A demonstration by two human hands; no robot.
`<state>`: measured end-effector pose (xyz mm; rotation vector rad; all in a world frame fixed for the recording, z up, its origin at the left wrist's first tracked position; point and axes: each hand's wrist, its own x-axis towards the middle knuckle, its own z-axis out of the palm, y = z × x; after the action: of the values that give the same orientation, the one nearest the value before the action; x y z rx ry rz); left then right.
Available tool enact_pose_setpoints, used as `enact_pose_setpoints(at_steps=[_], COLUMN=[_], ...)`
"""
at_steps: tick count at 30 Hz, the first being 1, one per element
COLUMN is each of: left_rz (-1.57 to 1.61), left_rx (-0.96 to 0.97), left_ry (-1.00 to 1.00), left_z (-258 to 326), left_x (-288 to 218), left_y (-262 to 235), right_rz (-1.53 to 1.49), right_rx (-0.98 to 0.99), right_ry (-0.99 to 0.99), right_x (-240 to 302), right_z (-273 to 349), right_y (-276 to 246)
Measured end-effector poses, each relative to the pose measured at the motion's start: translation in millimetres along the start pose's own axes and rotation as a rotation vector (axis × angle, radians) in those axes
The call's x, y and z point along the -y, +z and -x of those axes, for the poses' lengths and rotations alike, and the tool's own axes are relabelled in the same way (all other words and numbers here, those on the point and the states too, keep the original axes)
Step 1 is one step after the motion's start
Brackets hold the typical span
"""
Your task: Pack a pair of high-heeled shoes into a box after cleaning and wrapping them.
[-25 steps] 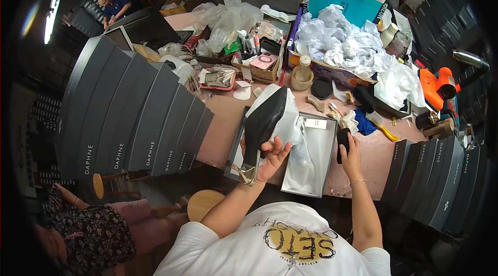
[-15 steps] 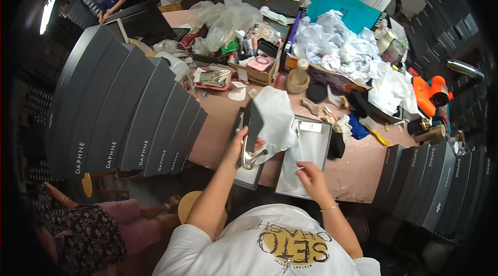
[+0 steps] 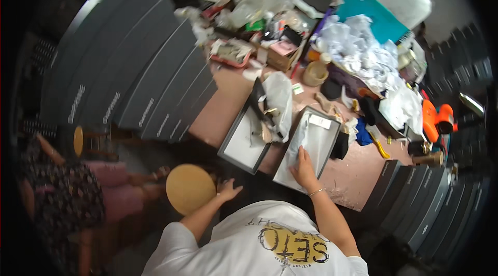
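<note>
My left hand (image 3: 229, 190) is off the table's front edge, above the round stool, fingers apart and holding nothing. My right hand (image 3: 304, 168) reaches into the right-hand shallow box (image 3: 328, 147), its fingers closed at the white tissue paper (image 3: 296, 140) along the box's left side; blur softens the exact grip. A black high-heeled shoe (image 3: 255, 101) and what looks like its pale-soled mate (image 3: 266, 134) lie on the far part of the left-hand grey-rimmed box (image 3: 243, 144). White wrapping paper (image 3: 280, 101) stands crumpled beside them.
Tall stacks of dark shoeboxes (image 3: 129, 63) flank the table, with more boxes (image 3: 415, 198) at the right. Behind lie crumpled paper (image 3: 358, 53), a jar (image 3: 315, 73) and a tray of tools (image 3: 231, 52). A wooden stool (image 3: 191, 189) and another person (image 3: 67, 182) are at the left.
My left hand has let go of the shoe and drawn back toward the stool. The shoe now lies at the left box. My right hand has moved farther into the right box. The view has shifted.
</note>
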<state>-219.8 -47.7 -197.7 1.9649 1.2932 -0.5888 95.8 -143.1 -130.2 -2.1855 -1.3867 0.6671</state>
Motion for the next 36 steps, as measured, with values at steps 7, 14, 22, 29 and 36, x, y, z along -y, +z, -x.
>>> enact_pose_setpoints(at_steps=[7, 14, 22, 29, 36], left_rz=[0.799, 0.921, 0.792, 0.761, 0.733], left_rx=[-0.075, 0.165, -0.073, -0.048, -0.6], left_ry=[0.012, 0.41, 0.424, 0.235, 0.081], left_z=[40, 103, 99, 75, 18], left_x=[-61, -197, -203, -178, -83], left_y=[88, 18, 42, 59, 80], right_rz=[-0.064, -0.058, -0.097, -0.108, -0.137], right_rx=[0.249, 0.246, 0.274, 0.27, 0.191], right_ry=[-0.102, -0.134, -0.182, -0.146, -0.028], right_x=[-18, -36, -50, -44, -30], right_z=[-10, -12, -13, -10, -12], right_y=[-12, -14, -12, -12, -9])
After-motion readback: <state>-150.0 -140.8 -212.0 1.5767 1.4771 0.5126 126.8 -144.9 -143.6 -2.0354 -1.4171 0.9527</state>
